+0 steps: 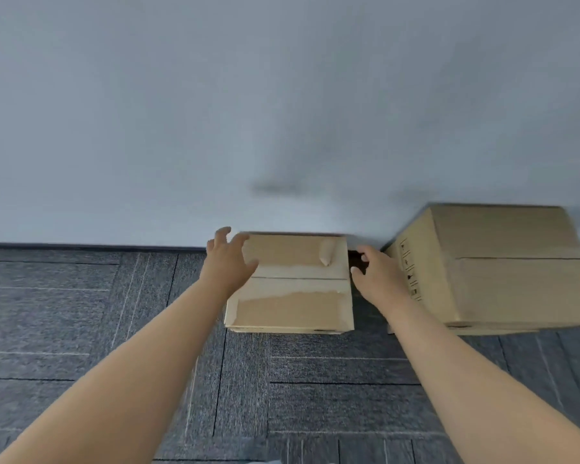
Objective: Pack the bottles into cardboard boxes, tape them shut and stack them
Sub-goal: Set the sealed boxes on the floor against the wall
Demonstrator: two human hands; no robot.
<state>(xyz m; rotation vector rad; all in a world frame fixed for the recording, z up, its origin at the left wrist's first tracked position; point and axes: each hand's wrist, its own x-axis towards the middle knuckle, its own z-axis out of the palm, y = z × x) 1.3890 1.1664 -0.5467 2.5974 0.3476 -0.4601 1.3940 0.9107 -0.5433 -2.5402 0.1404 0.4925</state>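
- Nearest the camera are two bare forearms, reaching forward over the grey carpet floor (81, 313) toward the small box (290, 286).
- The small box is a closed cardboard carton standing on the floor, its far edge against the pale wall (215, 112). The top flaps meet in a seam across the middle, with a strip of clear tape along it whose edges look ragged. No writing can be read on it, and what it holds is hidden.
- The left hand (230, 259) is at the small box's far left corner, fingers spread and released, the thumb lying over the top edge; the grip is not closed on anything.
- The right hand (379, 276) is just beside the small box's right side, in the gap between it and the large box (503, 269); its fingers curl loosely and grasp nothing.
- The large box stands right of the small box, near it but apart, taller, closed, also against the wall. Its left face carries a column of small dark handling symbols, too blurred to read.
- No bottle is visible.
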